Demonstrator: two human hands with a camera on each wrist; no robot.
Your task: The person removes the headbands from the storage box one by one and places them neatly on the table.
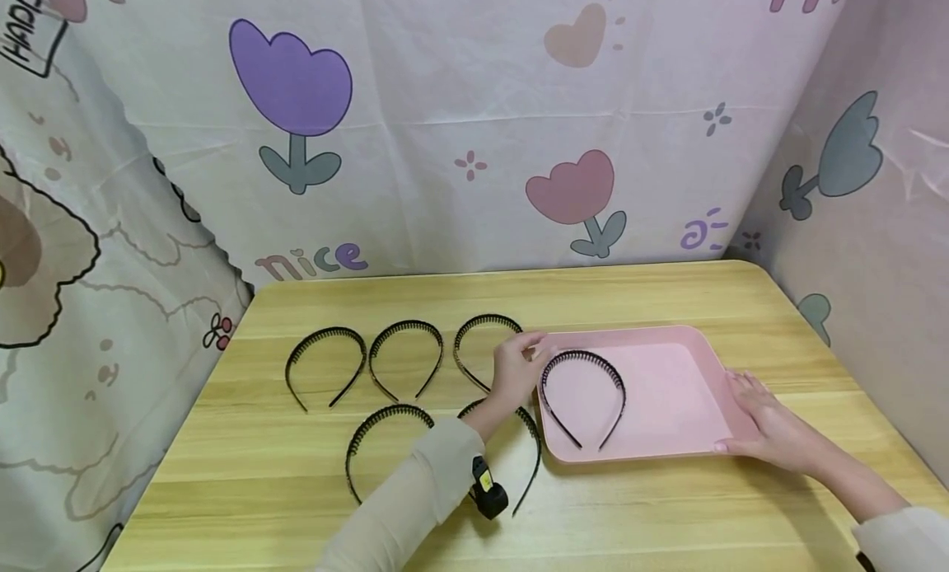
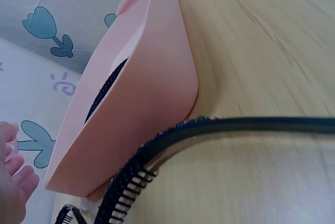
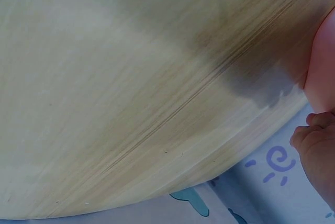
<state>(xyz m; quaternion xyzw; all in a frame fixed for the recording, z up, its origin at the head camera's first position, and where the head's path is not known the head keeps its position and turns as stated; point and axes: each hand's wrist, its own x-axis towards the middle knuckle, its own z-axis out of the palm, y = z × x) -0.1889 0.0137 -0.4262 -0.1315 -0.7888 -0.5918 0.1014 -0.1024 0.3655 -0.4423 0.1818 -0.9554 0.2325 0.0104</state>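
A pink tray (image 1: pixel 667 391) lies on the table, with one black toothed headband (image 1: pixel 583 355) in its left part. My right hand (image 1: pixel 774 428) holds the tray's right side, fingers at the rim and thumb by the near corner. At the far left corner is my left hand (image 1: pixel 516 370), fingers loosely bent. In the left wrist view that hand (image 2: pixel 15 179) shows nothing between its fingers and looks apart from the tray. Beneath the left forearm, another headband (image 1: pixel 535 448) lies partly covered. My left hand overlaps a third headband (image 1: pixel 461 341) behind it.
More black headbands (image 1: pixel 326 331) lie on the wooden table (image 1: pixel 245 473) left of the tray, in two rough rows. The left sleeve (image 1: pixel 415 489) covers part of the near-row headband (image 1: pixel 363 432). A patterned cloth (image 1: pixel 415 185) hangs behind and beside the table.
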